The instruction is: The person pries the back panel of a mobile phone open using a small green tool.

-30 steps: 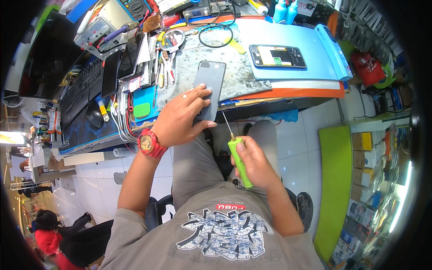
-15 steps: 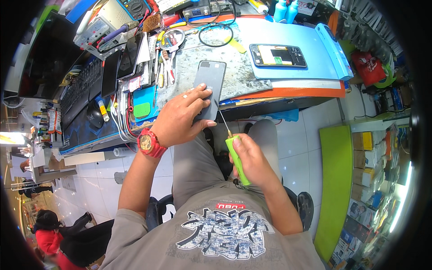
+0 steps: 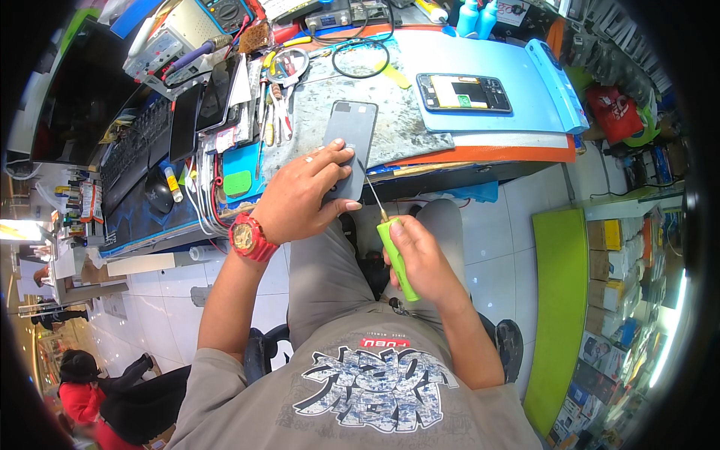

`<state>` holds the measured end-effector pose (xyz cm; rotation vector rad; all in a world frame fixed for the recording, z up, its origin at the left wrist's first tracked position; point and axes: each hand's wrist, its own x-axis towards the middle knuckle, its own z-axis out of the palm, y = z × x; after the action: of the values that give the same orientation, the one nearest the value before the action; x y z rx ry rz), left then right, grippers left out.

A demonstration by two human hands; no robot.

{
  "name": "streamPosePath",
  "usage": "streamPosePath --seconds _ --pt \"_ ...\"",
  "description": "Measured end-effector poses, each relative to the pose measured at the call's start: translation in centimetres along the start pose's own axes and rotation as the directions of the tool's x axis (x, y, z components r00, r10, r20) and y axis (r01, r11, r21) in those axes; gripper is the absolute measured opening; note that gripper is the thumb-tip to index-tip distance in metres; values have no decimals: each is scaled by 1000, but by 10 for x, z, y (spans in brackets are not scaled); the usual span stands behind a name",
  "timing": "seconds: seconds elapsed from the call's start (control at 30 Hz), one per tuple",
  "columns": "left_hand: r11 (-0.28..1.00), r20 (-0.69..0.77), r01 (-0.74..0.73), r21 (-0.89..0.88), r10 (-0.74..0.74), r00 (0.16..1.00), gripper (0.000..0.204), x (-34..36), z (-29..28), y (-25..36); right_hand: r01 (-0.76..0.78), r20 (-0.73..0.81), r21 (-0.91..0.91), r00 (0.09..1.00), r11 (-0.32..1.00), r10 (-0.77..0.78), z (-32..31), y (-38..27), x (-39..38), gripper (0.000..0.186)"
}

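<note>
A thin dark grey phone panel (image 3: 351, 118) lies on the stained work mat (image 3: 315, 86), its near end reaching past the table's front edge. Across it rests my left hand (image 3: 307, 184), fingers on the upper face and thumb by the near end, holding it in place. My right hand (image 3: 420, 259) is wrapped round the bright green handle of a slim tool (image 3: 397, 259) with a thin metal shaft. The shaft's tip meets the panel near its right edge, beside my left fingers; the exact shape of the tip is too small to make out.
An opened phone (image 3: 463, 93) lies on a blue sheet (image 3: 525, 112) at the right. Tweezers and other hand tools (image 3: 277, 112) sit left of the mat, with dark phones (image 3: 185, 120), a keyboard (image 3: 139, 146) and a mouse (image 3: 157, 191) beyond. A coiled black cable (image 3: 360, 60) lies behind.
My right hand and the green-handled tool have moved slightly away from me, and the tool's tip has shifted up and left onto the panel. My left hand holds still.
</note>
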<state>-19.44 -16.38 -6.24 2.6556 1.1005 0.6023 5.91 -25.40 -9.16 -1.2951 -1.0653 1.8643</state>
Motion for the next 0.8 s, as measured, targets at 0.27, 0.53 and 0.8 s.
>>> streamPosePath --seconds 0.27,0.53,0.8 --pt "1000 7 9 -5 -9 1000 45 0 -1 1 11 -10 -8 1000 1000 -11 0 0 2 44" --pt "1000 0 1 -11 -1 1000 45 1 -1 1 10 -11 2 1000 1000 -10 -4 0 7 45" --pt "1000 9 4 -27 -4 1000 45 1 -1 -1 -17 7 5 1000 1000 17 -4 -2 2 44"
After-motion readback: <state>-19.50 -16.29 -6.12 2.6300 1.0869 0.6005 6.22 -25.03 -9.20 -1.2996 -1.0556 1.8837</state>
